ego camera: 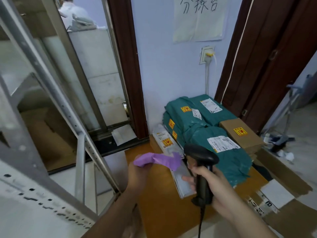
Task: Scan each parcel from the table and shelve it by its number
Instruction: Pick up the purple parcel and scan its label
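matt black plastic scanner (202,169), crinkled teal plastic parcels (221,162), smooth wooden table (161,203)

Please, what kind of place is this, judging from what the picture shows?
Probably a small parcel sorting room. Green plastic mailer bags with shipping labels and a brown cardboard box are piled on the orange wooden table, the right hand holds a black handheld barcode scanner, and grey metal shelving stands to the left.

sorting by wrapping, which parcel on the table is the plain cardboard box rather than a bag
The brown cardboard box at the pile's right edge, bearing one yellow sticker. The green bag parcels beside it are soft plastic.
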Demonstrator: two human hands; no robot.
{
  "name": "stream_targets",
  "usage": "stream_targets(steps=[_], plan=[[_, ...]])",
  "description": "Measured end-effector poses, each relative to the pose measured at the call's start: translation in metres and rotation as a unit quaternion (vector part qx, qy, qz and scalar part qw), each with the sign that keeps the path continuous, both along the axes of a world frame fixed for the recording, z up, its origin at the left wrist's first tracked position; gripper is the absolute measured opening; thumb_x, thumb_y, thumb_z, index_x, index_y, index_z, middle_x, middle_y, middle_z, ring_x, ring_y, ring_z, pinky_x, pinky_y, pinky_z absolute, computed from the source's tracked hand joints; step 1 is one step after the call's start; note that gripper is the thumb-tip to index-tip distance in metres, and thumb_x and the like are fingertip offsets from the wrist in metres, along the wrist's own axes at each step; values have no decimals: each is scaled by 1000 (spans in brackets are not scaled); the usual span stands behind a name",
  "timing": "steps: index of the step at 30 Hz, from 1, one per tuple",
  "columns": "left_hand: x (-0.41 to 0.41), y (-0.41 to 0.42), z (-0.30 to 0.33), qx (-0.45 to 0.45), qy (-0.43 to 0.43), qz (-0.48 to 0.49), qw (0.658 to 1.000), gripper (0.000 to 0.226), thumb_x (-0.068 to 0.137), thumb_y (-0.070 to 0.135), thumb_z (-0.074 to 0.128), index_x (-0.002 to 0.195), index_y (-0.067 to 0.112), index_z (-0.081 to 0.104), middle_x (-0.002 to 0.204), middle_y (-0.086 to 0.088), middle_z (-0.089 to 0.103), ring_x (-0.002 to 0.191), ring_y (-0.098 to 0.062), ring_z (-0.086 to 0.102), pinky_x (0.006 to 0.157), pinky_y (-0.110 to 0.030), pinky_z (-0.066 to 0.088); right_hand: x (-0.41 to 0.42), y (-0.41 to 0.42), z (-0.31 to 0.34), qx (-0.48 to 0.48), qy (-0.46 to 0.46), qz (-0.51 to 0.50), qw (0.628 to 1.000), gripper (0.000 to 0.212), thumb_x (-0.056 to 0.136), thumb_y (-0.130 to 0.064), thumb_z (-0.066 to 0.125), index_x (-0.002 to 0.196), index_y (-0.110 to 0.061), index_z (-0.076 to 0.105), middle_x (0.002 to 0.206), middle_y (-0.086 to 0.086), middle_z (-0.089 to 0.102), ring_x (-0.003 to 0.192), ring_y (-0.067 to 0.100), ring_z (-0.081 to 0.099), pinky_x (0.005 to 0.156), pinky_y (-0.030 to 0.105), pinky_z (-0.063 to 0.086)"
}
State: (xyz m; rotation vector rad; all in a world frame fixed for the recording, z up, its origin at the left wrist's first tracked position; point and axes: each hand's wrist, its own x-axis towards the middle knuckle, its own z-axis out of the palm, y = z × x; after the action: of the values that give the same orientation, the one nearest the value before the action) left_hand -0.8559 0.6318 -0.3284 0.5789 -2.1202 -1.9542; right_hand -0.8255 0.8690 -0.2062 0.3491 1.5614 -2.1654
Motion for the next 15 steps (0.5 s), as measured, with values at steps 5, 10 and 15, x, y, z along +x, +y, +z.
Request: stream_targets(steps=[5, 10, 15], plan=[[11, -8, 9, 18, 183, -50, 982, 41, 77, 52, 87, 99, 17, 84, 109, -22, 69, 104, -25, 71, 93, -38, 58, -1, -10, 9, -85, -46, 36, 995, 25, 88, -10, 66, 111, -6, 74, 112, 15, 74, 101, 32, 71, 74, 44, 64], [12, -3, 9, -111, 204, -35, 972, 25, 72, 33, 94, 82, 12, 85, 117, -8, 67, 110, -16, 68, 85, -32, 60, -4, -19, 14, -56, -35, 65, 996, 27, 89, -13, 62, 112, -15, 76, 104, 10, 76, 73, 20, 71, 56, 28, 55], [6, 6, 23, 43, 169, -97, 980, 51, 84, -27, 64, 107, 15, 81, 131, -9, 61, 127, 1, 58, 91, -8, 51, -7, -17, 10, 20, -7, 44, 999, 24, 87, -10, 65, 108, -13, 76, 100, 8, 73, 77, 20, 64, 56, 26, 47]])
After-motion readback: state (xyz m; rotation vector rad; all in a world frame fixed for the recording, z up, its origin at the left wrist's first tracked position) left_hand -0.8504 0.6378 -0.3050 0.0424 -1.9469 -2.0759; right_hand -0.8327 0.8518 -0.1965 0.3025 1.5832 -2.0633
